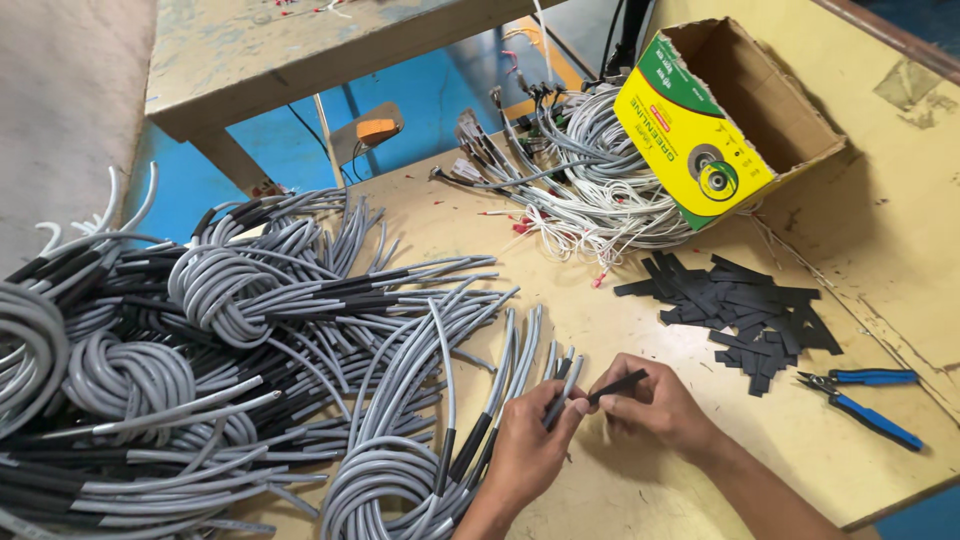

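The left hand [525, 445] pinches the ends of two grey cables [562, 385] between thumb and fingers. The right hand [655, 405] grips a short black sleeve [617, 386], its tip meeting the cable ends just above the yellow counter [640, 330]. Left of the hands lies a big heap of coiled grey cables [230, 380] with black sleeves. To the right are loose black sleeve pieces [745, 310], blue-handled cutters [865, 400], and farther back a tipped yellow-green cardboard box [700, 130] beside thin white wires [590, 190].
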### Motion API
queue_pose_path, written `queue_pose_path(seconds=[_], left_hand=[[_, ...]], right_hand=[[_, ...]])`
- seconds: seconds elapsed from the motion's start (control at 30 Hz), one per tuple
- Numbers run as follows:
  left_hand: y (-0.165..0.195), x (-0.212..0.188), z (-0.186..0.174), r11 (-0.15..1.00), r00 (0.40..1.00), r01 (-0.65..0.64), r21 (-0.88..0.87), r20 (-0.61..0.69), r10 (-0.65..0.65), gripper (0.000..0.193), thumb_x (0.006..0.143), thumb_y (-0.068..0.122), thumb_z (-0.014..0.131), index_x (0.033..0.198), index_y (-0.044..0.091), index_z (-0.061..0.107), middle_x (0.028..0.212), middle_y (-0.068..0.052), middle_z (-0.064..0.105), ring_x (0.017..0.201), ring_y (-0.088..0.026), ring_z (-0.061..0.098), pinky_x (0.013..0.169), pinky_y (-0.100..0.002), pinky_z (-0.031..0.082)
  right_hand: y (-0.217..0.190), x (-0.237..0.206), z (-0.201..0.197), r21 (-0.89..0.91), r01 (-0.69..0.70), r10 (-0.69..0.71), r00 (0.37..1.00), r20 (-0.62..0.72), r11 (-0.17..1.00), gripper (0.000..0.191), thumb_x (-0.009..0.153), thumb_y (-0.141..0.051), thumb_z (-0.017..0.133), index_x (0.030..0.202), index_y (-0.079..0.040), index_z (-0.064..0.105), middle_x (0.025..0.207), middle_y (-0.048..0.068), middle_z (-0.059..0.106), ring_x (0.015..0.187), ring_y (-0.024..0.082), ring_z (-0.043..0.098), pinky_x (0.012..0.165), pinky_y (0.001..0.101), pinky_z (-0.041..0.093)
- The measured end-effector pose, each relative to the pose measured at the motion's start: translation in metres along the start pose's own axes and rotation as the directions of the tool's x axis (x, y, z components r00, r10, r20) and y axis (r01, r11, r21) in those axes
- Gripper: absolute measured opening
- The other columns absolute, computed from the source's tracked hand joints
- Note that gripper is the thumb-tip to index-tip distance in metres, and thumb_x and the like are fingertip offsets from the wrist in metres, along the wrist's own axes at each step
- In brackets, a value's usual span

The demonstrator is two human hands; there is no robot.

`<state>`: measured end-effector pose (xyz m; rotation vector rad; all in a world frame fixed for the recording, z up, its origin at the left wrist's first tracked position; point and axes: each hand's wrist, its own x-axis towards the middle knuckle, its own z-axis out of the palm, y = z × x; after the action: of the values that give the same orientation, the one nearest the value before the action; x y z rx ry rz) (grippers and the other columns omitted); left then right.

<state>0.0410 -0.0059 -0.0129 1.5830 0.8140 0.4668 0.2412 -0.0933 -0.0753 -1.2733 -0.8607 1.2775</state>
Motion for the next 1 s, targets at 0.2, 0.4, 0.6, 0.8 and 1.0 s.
queue_pose_path(seconds=[0.2, 0.4, 0.6, 0.8, 1.0], left_hand=[[-0.003, 0.000, -0.002, 0.989, 0.999, -0.044, 0.141, -0.016, 0.046, 0.020, 0.099, 0.021, 0.065, 0.097, 0.001, 0.066, 0.061, -0.011, 0.057, 0.051, -0.017, 0.055, 0.049, -0.035, 0.043], [-0.007, -0.004, -0.002, 0.974, 0.989, -0.142, 0.175, -0.007, 0.145, 0.018, 0.099, 0.018, 0.064, 0.096, 0.002, 0.069, 0.065, -0.013, 0.060, 0.054, -0.022, 0.057, 0.054, -0.038, 0.045], [-0.003, -0.004, -0.003, 0.970, 0.987, -0.151, 0.190, -0.028, 0.159, 0.016, 0.096, 0.015, 0.065, 0.100, 0.000, 0.067, 0.071, -0.015, 0.064, 0.059, -0.023, 0.061, 0.057, -0.037, 0.047], [0.001, -0.006, -0.001, 0.977, 0.993, -0.112, 0.183, -0.015, 0.116, 0.025, 0.090, 0.016, 0.073, 0.106, -0.001, 0.067, 0.079, -0.013, 0.068, 0.063, -0.026, 0.066, 0.056, -0.038, 0.051], [-0.008, -0.006, 0.002, 0.922, 0.952, -0.276, 0.272, -0.052, 0.301, 0.019, 0.092, 0.012, 0.074, 0.105, -0.001, 0.069, 0.086, -0.016, 0.071, 0.073, -0.034, 0.068, 0.063, -0.041, 0.051]], right_hand=[[0.012, 0.002, 0.002, 0.027, -0.045, 0.045, 0.999, 0.024, 0.999, 0.019, 0.086, -0.008, 0.074, 0.105, -0.003, 0.072, 0.083, 0.006, 0.076, 0.060, 0.009, 0.065, 0.054, 0.0251, 0.051], [0.021, 0.002, -0.003, 0.006, 0.012, -0.012, 1.000, -0.007, 1.000, 0.019, 0.087, -0.007, 0.076, 0.104, 0.001, 0.071, 0.083, 0.006, 0.076, 0.060, 0.010, 0.066, 0.051, 0.0265, 0.053], [0.013, -0.001, -0.001, 0.072, 0.008, -0.012, 0.998, 0.062, 0.997, 0.020, 0.088, -0.006, 0.076, 0.107, 0.000, 0.071, 0.078, 0.004, 0.073, 0.060, 0.009, 0.066, 0.051, 0.0257, 0.052], [0.012, 0.001, 0.000, 0.085, 0.028, -0.031, 0.999, 0.037, 0.996, 0.017, 0.088, -0.006, 0.075, 0.103, 0.002, 0.071, 0.078, 0.006, 0.073, 0.059, 0.010, 0.067, 0.050, 0.0261, 0.051], [0.012, 0.002, 0.005, 0.060, 0.024, -0.024, 1.000, -0.003, 0.998, 0.018, 0.086, -0.007, 0.078, 0.100, 0.002, 0.072, 0.076, 0.006, 0.073, 0.058, 0.010, 0.066, 0.050, 0.0259, 0.050]])
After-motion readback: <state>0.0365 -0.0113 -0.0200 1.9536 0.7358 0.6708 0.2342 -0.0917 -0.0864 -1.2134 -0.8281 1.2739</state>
